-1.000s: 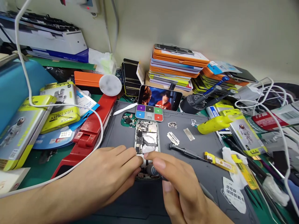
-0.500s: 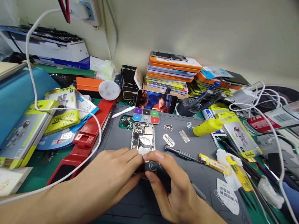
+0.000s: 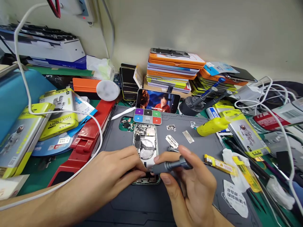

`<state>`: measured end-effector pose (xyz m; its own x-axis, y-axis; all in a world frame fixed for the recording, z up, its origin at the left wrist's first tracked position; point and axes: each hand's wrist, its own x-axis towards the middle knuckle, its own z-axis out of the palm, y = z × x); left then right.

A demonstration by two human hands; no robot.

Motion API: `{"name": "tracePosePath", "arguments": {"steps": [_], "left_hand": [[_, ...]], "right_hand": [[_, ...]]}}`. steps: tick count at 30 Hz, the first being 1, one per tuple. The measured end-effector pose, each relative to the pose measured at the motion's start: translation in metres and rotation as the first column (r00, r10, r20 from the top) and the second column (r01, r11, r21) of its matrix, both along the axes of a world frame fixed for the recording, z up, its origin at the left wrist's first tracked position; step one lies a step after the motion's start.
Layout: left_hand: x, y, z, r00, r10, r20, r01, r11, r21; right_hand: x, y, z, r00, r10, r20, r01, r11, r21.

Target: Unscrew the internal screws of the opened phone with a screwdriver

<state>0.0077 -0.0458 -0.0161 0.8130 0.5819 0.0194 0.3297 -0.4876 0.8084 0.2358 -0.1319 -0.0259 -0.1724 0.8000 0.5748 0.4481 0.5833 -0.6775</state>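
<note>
An opened phone point(image 3: 151, 160) lies on the grey mat, its inner parts and a round coil showing. My right hand point(image 3: 194, 186) grips a dark grey screwdriver point(image 3: 174, 164), held aslant with its tip end over the phone's lower part. From the left, my left hand point(image 3: 118, 168) reaches over the phone's lower edge. Its thumb and forefinger are pinched together right by the screwdriver's tip. Whatever they pinch is too small or hidden to name.
Beyond the phone stand a colored screw tray point(image 3: 148, 117) and a propped phone playing a video point(image 3: 157, 101). A razor blade point(image 3: 171, 141), a yellow bottle point(image 3: 210, 126) and a yellow-labelled tube point(image 3: 219, 164) lie rightward. A white cable point(image 3: 101, 138) loops on the left.
My right hand has moved right and tilted the screwdriver flatter, uncovering more of the phone. My left hand stays at the phone's lower part. The view has shifted slightly.
</note>
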Motion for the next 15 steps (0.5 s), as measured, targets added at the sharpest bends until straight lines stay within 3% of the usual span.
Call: {"name": "tracePosePath", "arguments": {"steps": [3, 8, 10, 13, 15], "left_hand": [[-0.001, 0.0, 0.005, 0.997, 0.08, 0.013, -0.076, 0.981, -0.178], [-0.003, 0.001, 0.016, 0.99, 0.137, -0.037, -0.136, 0.831, -0.539], [-0.004, 0.002, 0.018, 0.99, 0.131, -0.046, -0.134, 0.811, -0.57], [-0.006, 0.002, 0.017, 0.99, 0.122, -0.074, -0.142, 0.8, -0.583], [-0.007, 0.002, 0.017, 0.988, 0.113, -0.103, -0.152, 0.801, -0.579]], "right_hand": [[-0.005, 0.002, 0.01, 0.994, -0.051, -0.096, 0.05, 0.999, -0.014], [-0.01, 0.004, 0.011, 0.987, -0.062, -0.145, 0.053, 0.996, -0.066], [-0.006, 0.005, 0.01, 0.991, -0.09, -0.102, 0.086, 0.996, -0.04], [0.007, 0.006, 0.013, 0.981, -0.189, 0.05, 0.182, 0.976, 0.123], [0.015, 0.008, 0.017, 0.964, -0.143, 0.226, 0.097, 0.974, 0.204]]}}
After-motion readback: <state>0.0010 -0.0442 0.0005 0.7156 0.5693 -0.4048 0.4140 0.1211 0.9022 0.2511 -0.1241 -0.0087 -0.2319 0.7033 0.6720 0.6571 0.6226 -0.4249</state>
